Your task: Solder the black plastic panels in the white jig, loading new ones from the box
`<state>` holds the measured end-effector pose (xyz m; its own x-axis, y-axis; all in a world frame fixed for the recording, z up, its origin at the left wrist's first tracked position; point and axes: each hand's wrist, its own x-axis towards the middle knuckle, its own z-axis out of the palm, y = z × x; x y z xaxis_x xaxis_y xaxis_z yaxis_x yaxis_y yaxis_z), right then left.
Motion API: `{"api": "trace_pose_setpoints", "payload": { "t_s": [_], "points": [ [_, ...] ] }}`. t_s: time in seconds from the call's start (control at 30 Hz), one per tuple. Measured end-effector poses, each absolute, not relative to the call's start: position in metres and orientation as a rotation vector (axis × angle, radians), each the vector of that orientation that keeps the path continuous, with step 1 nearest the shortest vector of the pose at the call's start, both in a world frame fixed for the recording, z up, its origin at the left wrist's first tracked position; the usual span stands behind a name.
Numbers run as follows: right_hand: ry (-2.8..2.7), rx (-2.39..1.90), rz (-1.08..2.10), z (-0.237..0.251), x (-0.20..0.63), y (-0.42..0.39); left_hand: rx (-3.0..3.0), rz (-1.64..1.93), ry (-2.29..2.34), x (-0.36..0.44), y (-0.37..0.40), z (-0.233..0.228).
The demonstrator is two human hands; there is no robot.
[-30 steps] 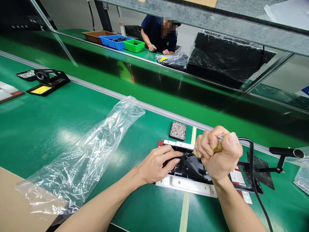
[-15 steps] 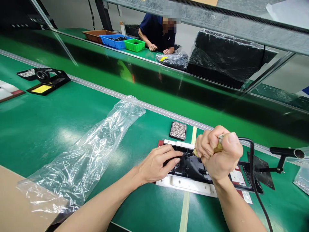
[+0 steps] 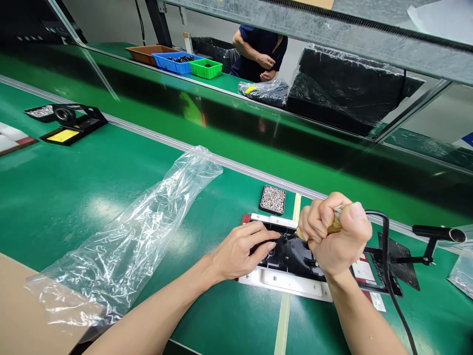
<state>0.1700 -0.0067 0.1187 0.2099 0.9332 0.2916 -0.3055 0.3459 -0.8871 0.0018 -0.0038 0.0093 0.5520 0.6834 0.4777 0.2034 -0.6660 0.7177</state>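
My right hand (image 3: 338,236), clenched at lower right of centre, grasps a yellowish-handled tool (image 3: 335,224) pointing down into a long black plastic housing (image 3: 297,256). My left hand (image 3: 238,252), released, rests on the same housing with fingers extended toward the tool. The housing lies in a white block fixture (image 3: 286,284) on the green desk (image 3: 218,320), right of lower centre. A black cable (image 3: 385,256) curves from the tool to the lower right edge. Beyond the fixture: a small black square tray (image 3: 271,212) of silvery pieces. Lower left: a crumpled clear plastic bag (image 3: 136,231). Upper centre: a person (image 3: 260,55) in dark blue.
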Motion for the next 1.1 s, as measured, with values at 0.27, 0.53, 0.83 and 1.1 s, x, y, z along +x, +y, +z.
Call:
{"api": "trace_pose_setpoints", "payload": {
  "t_s": [0.27, 0.53, 0.83, 1.1],
  "points": [
    [-0.989, -0.800, 1.001, 0.1193, 0.1700, -0.0069, 2.170, 1.043, 0.700, 0.0019, -0.0036, 0.0080],
    [-0.964, -0.805, 1.003, 0.1203, 0.1693, -0.0072, 2.184, 1.040, 0.706, 0.0016, -0.0035, 0.0086],
    [-0.967, -0.806, 1.002, 0.1202, 0.1699, -0.0078, 2.194, 1.038, 0.713, 0.0018, -0.0035, 0.0092],
    [-0.958, -0.809, 1.000, 0.1204, 0.1703, -0.0076, 2.187, 1.038, 0.710, 0.0018, -0.0036, 0.0102]
  ]
}}
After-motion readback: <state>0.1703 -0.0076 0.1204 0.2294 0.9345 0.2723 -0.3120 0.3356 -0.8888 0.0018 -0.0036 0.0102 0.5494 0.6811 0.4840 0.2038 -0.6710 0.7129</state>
